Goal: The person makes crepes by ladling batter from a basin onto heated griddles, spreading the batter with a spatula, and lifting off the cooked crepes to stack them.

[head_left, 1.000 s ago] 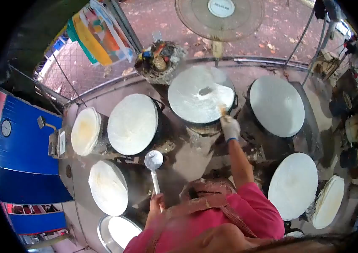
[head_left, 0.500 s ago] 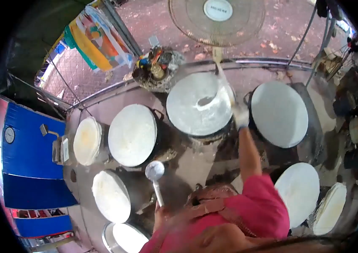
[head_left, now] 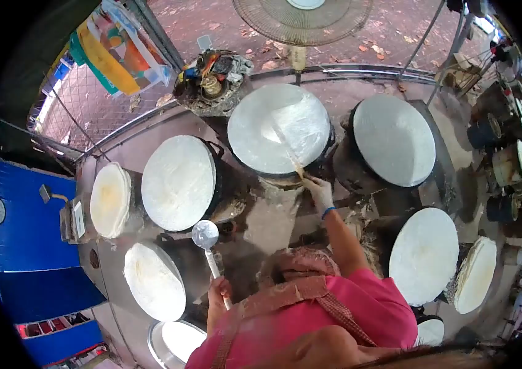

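My left hand (head_left: 219, 290) is closed around the handle of a ladle (head_left: 205, 234), whose round bowl is coated in white. The ladle is beside the lower edge of a white-topped round griddle (head_left: 178, 184). My right hand (head_left: 319, 194), in a pale glove with a blue band at the wrist, grips a long thin spreader (head_left: 298, 166) by its brownish handle end. The spreader lies across the middle round griddle (head_left: 245, 126), where wet white batter (head_left: 310, 126) shines. Whether the blade presses on the batter cannot be made out.
More round griddles stand around me, one at right (head_left: 394, 140) and another lower right (head_left: 424, 255). Stacked flat round sheets sit far left (head_left: 108, 200) and right (head_left: 477, 277). A metal basin (head_left: 156, 347) of white liquid is lower left. A fan (head_left: 301, 58) stands ahead.
My right hand has moved left and toward me, bringing the spreader from the middle griddle's right side across it. The earlier dark gap in the batter no longer shows. The ladle remains in my left hand.
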Tool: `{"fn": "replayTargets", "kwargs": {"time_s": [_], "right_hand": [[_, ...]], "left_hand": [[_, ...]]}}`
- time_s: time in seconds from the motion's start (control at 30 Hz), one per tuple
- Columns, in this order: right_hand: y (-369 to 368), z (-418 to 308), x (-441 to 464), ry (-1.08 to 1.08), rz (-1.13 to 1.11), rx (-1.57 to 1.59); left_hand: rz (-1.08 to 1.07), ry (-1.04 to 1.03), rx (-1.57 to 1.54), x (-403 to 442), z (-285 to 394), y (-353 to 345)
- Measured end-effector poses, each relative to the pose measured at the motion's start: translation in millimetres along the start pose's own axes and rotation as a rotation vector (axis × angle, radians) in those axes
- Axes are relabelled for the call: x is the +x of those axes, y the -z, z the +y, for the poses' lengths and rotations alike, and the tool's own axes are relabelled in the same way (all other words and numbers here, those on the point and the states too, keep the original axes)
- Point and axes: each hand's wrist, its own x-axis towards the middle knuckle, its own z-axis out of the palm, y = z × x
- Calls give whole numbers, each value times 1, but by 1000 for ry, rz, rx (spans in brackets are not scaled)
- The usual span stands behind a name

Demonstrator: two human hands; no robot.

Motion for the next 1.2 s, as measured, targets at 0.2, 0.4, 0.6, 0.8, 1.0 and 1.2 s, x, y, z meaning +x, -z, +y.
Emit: {"fn": "replayTargets", "kwargs": {"time_s": [0.2, 0.4, 0.6, 0.8, 1.0, 1.2], "right_hand": [[48, -74, 88, 252, 253, -680], [39, -110, 56, 618, -90, -1435], [56, -90, 37, 445, -38, -1474], [74, -102, -14, 284, 208, -1440], [16, -33, -55, 259, 45, -1194], [18, -39, -99, 642, 12, -995]], "left_hand": [[-185, 165, -342, 22, -9, 34], [-193, 227, -206, 55, 23, -13], [-249, 252, -299, 109, 86, -117], [-338, 85, -261, 162, 88, -203], [-402, 69, -239, 188, 45, -255], [-639, 231, -186, 87, 43, -123]]}}
